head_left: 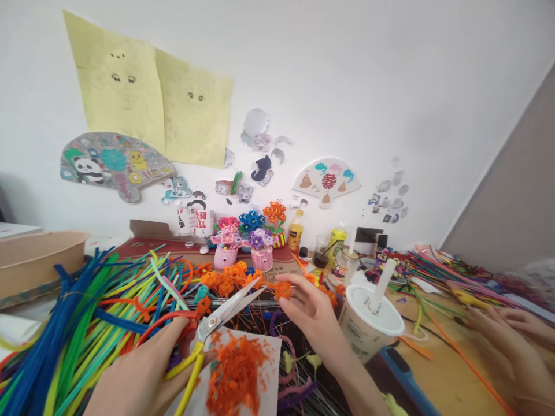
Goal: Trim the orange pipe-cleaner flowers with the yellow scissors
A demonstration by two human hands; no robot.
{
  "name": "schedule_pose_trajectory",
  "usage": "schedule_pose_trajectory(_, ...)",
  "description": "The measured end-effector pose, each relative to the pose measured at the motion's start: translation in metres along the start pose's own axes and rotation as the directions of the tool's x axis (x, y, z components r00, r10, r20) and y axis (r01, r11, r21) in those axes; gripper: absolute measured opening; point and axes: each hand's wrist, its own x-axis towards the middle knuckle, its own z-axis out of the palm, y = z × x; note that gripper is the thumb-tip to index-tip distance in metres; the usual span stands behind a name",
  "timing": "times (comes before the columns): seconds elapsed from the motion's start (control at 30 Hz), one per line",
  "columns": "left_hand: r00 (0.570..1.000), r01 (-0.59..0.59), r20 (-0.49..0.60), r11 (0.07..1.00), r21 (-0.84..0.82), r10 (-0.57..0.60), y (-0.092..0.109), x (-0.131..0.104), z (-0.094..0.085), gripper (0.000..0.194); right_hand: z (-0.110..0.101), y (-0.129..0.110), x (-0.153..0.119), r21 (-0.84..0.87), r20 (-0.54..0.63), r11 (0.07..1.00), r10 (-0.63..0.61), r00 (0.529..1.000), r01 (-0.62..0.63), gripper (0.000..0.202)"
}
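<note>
Left hand (pixel 134 367): closed around the scissors (pixel 211 323), its thumb by the red handle; we point the parted blades away from us, apparently so the tips can come close to the held piece.
Paper sheet (pixel 271 384): spread along our near edge of the surface (pixel 455 381), under the scissors; loose orange fluff (pixel 236 375) is heaped on it, so it probably serves to catch bits.
Fuzzy stems (pixel 117 323): bundled by color toward the near left corner, seemingly for easy picking.
Right hand (pixel 312 315): thumb and fingertips pinched together on a small orange flower (pixel 283 290), which we hold up just beside the blade tips, likely to leave its outer side exposed.
Lidded cup (pixel 368 326): upright, just right of our right hand, its thick straw tilted.
Co-worker's hands (pixel 507 341): at the right edge; too blurred to tell their grip.
Orange blooms (pixel 234 278): clustered beyond our blades, perhaps set aside there to spare working room.
Potted flowers (pixel 262 251): standing near the far edge, likely out of our way.
</note>
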Motion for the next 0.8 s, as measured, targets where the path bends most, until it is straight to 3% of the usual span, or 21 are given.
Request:
schedule_pose_trajectory(0.23,0.984,-0.065,-0.159,0.995,0.079,0.077,-0.013,-0.001,0.011,0.041,-0.005,-0.001,-0.003,0.036,0.062,0.997,-0.066,0.996,0.064,0.031)
schedule_pose_trajectory(0.47,0.983,-0.060,-0.162,0.987,0.146,0.084,-0.023,-0.001,0.007,0.043,-0.002,-0.006,-0.002,0.086,0.062,0.995,-0.061,0.996,0.055,0.028)
schedule_pose_trajectory(0.8,0.976,-0.064,-0.202,0.994,0.092,0.082,-0.024,0.002,0.007,0.041,-0.002,-0.003,-0.002,-0.015,0.022,0.993,-0.120,0.993,0.120,0.022)
